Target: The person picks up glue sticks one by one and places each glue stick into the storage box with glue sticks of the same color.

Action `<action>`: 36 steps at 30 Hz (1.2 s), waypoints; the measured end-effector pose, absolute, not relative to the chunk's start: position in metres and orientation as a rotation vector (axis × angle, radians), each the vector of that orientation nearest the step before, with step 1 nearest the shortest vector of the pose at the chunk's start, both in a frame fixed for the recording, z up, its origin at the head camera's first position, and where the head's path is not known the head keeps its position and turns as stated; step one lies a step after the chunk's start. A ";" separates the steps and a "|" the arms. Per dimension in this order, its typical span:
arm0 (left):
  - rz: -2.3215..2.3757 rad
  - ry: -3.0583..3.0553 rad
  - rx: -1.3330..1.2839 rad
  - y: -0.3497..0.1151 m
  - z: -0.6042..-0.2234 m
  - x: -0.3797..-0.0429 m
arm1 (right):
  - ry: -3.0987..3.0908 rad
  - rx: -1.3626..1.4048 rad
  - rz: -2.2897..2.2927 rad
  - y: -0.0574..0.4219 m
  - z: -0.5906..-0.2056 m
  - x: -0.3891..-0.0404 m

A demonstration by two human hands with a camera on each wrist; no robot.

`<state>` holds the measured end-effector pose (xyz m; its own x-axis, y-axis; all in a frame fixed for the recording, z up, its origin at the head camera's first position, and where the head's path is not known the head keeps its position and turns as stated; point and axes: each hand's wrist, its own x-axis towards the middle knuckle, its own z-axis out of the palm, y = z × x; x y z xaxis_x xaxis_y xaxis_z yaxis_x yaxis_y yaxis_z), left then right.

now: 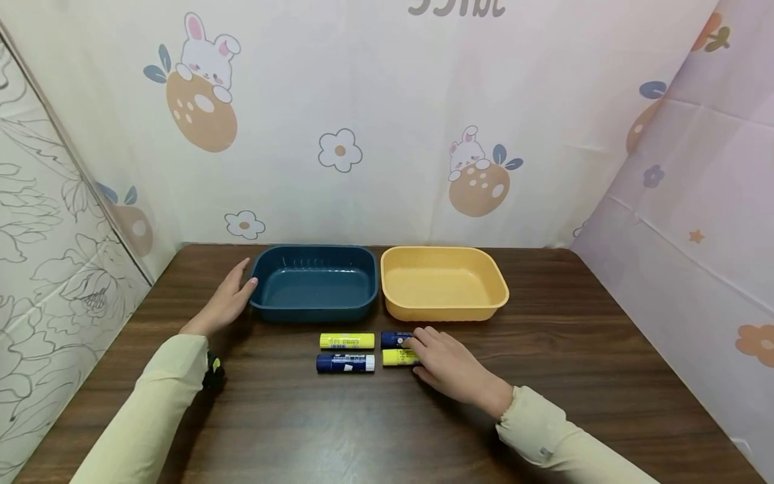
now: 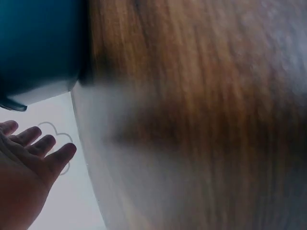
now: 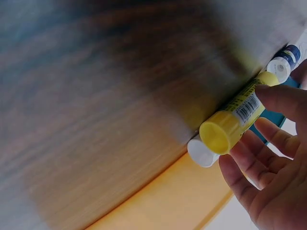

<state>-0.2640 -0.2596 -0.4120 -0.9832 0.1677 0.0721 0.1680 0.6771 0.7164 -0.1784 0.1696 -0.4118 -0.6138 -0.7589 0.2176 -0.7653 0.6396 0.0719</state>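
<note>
My right hand point(image 1: 450, 363) lies over the right ends of a navy glue stick point(image 1: 394, 339) and a yellow glue stick point(image 1: 399, 357), side by side on the table. In the right wrist view its thumb touches the yellow stick point(image 3: 244, 108); the other fingers bend loosely on the far side, and a white cap point(image 3: 201, 152) peeks out behind. Left of them lie another yellow glue stick point(image 1: 347, 341) and a navy one with a white cap point(image 1: 345, 363). My left hand point(image 1: 226, 299) is beside the blue tray point(image 1: 311, 314), fingers spread; contact with its rim is unclear.
A yellow tray point(image 1: 444, 314) stands to the right of the blue one, a narrow gap between them. Both are near the back edge of the dark wooden table point(image 1: 272, 423). A printed curtain point(image 1: 387, 195) hangs close behind.
</note>
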 end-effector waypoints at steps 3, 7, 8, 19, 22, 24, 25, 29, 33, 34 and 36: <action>-1.250 -2.878 -0.284 -0.259 -0.414 -0.265 | -2.649 1.227 0.024 0.168 -0.412 -0.178; -1.282 -2.873 -0.288 -0.259 -0.415 -0.266 | -2.657 1.216 0.037 0.167 -0.413 -0.178; -1.288 -2.871 -0.289 -0.259 -0.415 -0.266 | -2.655 1.214 0.041 0.167 -0.413 -0.178; -1.348 -2.851 -0.275 -0.258 -0.417 -0.266 | -2.624 1.181 0.044 0.166 -0.416 -0.180; -1.359 -2.848 -0.265 -0.257 -0.418 -0.266 | -2.626 1.170 0.037 0.165 -0.417 -0.180; -1.365 -2.840 -0.260 -0.258 -0.418 -0.267 | -2.625 1.167 0.036 0.165 -0.417 -0.180; -1.368 -2.836 -0.260 -0.258 -0.418 -0.267 | -2.623 1.168 0.038 0.164 -0.417 -0.180; -1.408 -2.805 -0.257 -0.258 -0.419 -0.267 | -2.628 1.173 0.041 0.164 -0.417 -0.179; -1.473 -2.777 -0.256 -0.259 -0.419 -0.267 | -2.634 1.176 0.051 0.164 -0.417 -0.178; -1.487 -2.773 -0.253 -0.259 -0.420 -0.267 | -2.633 1.177 0.052 0.164 -0.417 -0.178; -1.515 -2.767 -0.247 -0.259 -0.420 -0.267 | -2.628 1.178 0.055 0.164 -0.417 -0.178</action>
